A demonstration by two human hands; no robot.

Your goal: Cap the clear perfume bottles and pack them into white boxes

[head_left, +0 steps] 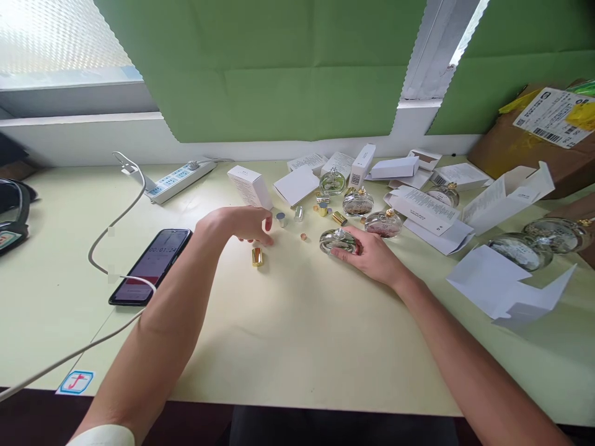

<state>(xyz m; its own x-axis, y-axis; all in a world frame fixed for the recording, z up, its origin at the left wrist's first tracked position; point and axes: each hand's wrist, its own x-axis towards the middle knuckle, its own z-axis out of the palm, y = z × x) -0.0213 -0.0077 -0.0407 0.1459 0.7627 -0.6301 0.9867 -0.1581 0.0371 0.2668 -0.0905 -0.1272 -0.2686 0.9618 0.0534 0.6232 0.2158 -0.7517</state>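
Note:
My right hand [372, 253] is wrapped round a clear glass perfume bottle [335, 240], which rests on the table. My left hand [242, 224] hovers over the table with fingers bent and apart; nothing shows between them, though some fingertips are hidden. Just below it stands a shiny gold cap [257, 257]. To its right are a grey-topped cap [281, 219], a clear cap [299, 214] and a small copper-coloured ring [304, 236]. Another gold cap [339, 218] lies on its side behind the held bottle. A pinkish perfume bottle [383, 224] is beside my right hand.
Several more bottles, among them a green-tinted one [332, 181], stand among white cartons [297, 184]. An opened carton [506, 282] lies at the right. A phone [151, 266] with a cable [100, 248] is on the left, before a power strip [181, 179]. A cardboard box [534, 148] fills the back right.

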